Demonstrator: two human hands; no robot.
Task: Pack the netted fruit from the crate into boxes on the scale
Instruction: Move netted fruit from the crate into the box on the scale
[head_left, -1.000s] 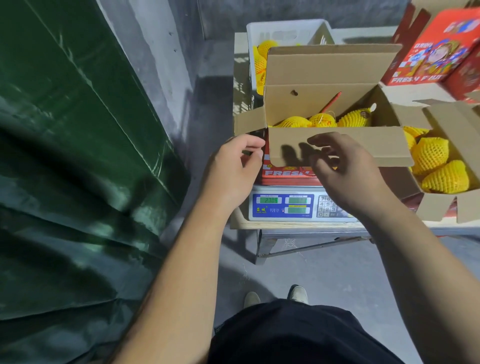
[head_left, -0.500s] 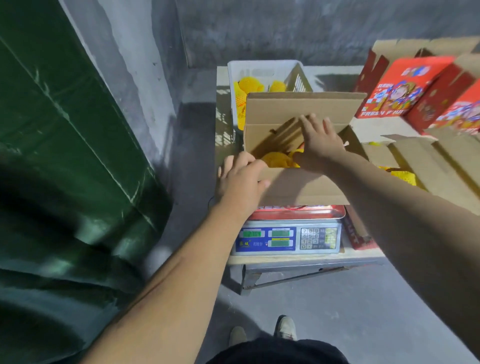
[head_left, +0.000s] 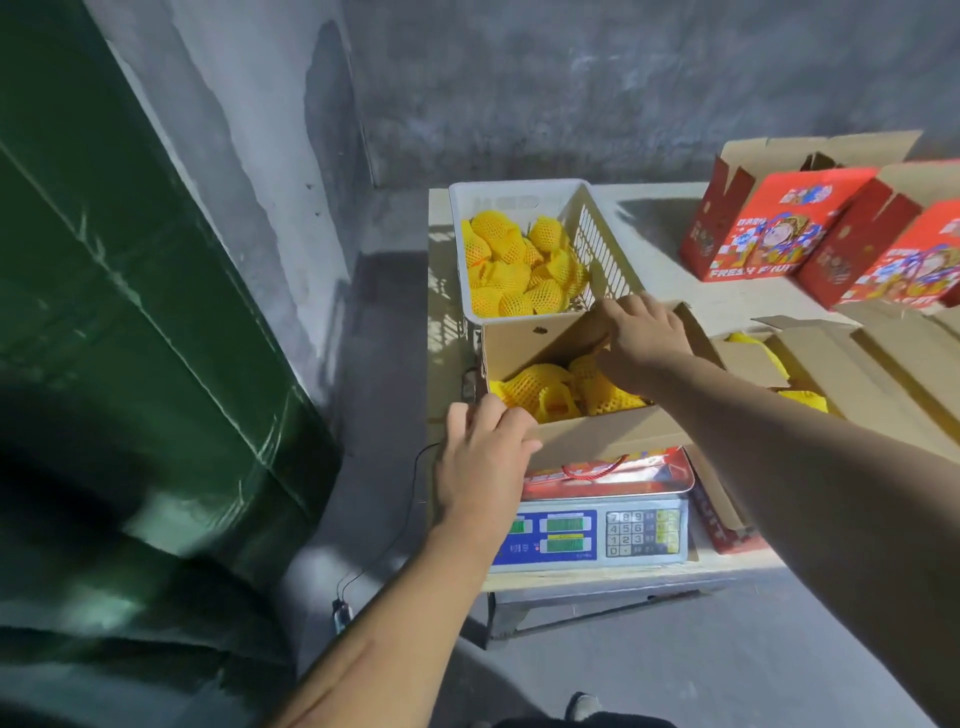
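An open cardboard box (head_left: 613, 439) stands on the scale (head_left: 597, 535) and holds several fruits in yellow netting (head_left: 545, 392). My left hand (head_left: 483, 457) grips the box's near-left corner. My right hand (head_left: 641, 332) reaches across the box, fingers on the far flap, pressing it down. Behind the box stands a white plastic crate (head_left: 602, 244) with several more yellow-netted fruits (head_left: 519, 265).
Red printed fruit boxes (head_left: 769, 234) stand at the back right of the table (head_left: 670, 280). Another open cardboard box (head_left: 852, 374) with netted fruit lies to the right. A green tarp (head_left: 130, 338) fills the left. A grey wall is behind.
My right hand went from the near flap to the far flap and has folded it down. My left hand moved onto the box's near-left corner. The view tilted up, so the crate shows.
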